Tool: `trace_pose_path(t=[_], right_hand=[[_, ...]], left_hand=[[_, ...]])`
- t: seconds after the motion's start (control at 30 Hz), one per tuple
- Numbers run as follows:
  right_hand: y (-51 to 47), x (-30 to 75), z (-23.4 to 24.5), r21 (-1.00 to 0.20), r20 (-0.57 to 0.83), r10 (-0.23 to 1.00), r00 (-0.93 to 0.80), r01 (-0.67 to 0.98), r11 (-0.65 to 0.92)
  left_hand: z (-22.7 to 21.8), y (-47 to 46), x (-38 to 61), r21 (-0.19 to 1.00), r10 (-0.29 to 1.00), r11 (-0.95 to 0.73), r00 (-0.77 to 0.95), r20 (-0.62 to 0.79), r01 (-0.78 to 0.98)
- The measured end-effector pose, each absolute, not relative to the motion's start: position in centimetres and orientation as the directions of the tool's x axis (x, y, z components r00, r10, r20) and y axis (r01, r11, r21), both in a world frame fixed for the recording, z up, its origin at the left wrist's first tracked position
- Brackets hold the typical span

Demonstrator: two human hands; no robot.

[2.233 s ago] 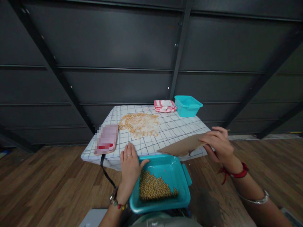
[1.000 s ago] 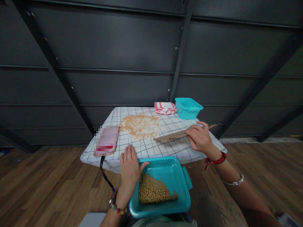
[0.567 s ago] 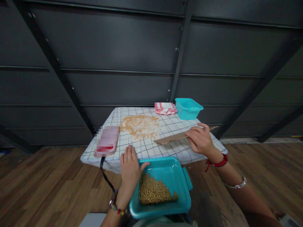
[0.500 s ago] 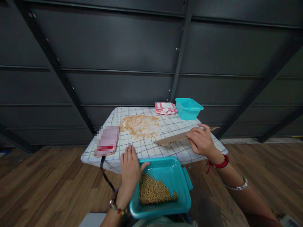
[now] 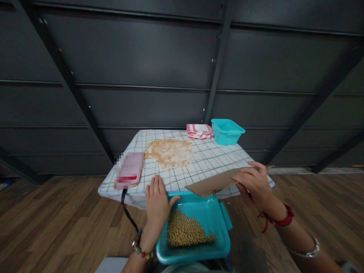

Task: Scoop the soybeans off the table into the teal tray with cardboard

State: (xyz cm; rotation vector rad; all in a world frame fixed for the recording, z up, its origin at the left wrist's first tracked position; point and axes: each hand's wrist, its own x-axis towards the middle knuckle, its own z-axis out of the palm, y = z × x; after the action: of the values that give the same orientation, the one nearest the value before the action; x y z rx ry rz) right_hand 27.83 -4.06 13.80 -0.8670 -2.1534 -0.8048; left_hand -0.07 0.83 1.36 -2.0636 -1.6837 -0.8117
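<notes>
A strip of torn brown cardboard is gripped at its right end by my right hand, fingers on top. Its left end hangs over the far rim of a teal plastic bin. Soybeans lie heaped in the left and near part of that bin. My left hand rests with fingers stretched out on the tablecloth's near edge, thumb spread over the bin's far left corner. More pale soybeans, mixed with white grains that look like rice, are spread on the checked cloth beyond.
A white checked tablecloth covers the table. At its back right stand a smaller teal bin and a folded pink-and-white towel. A pinkish phone-like object with a black strap lies at the left. Dark metal panels rise behind.
My right hand has moved right and toward me with the cardboard, which now reaches over the bin's far rim and shows more of its flat face. My left hand stays in place.
</notes>
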Motion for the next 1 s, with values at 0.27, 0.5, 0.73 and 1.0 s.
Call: trace_pose_path(t=[0.27,0.5,0.73,1.0], right_hand=[[-3.6,27.1,14.3,0.293,0.788,0.307,-0.533,0.765,0.574],[0.3,25.7,13.9,0.38,0.826,0.235,-0.513,0.813,0.44],[1.0,25.3,13.5,0.394,0.793,0.252,-0.554,0.783,0.481],[-0.6,25.6,13.3,0.383,0.802,0.249,-0.543,0.787,0.484]], left_hand=[[1.3,0.8,-0.2,0.054,0.76,-0.224,0.14,0.635,0.973],[1.6,0.6,-0.3,0.047,0.775,-0.211,0.138,0.617,0.976],[1.9,0.5,-0.3,0.062,0.78,-0.218,0.136,0.611,0.974],[1.7,0.8,-0.3,0.084,0.781,-0.228,0.13,0.61,0.97]])
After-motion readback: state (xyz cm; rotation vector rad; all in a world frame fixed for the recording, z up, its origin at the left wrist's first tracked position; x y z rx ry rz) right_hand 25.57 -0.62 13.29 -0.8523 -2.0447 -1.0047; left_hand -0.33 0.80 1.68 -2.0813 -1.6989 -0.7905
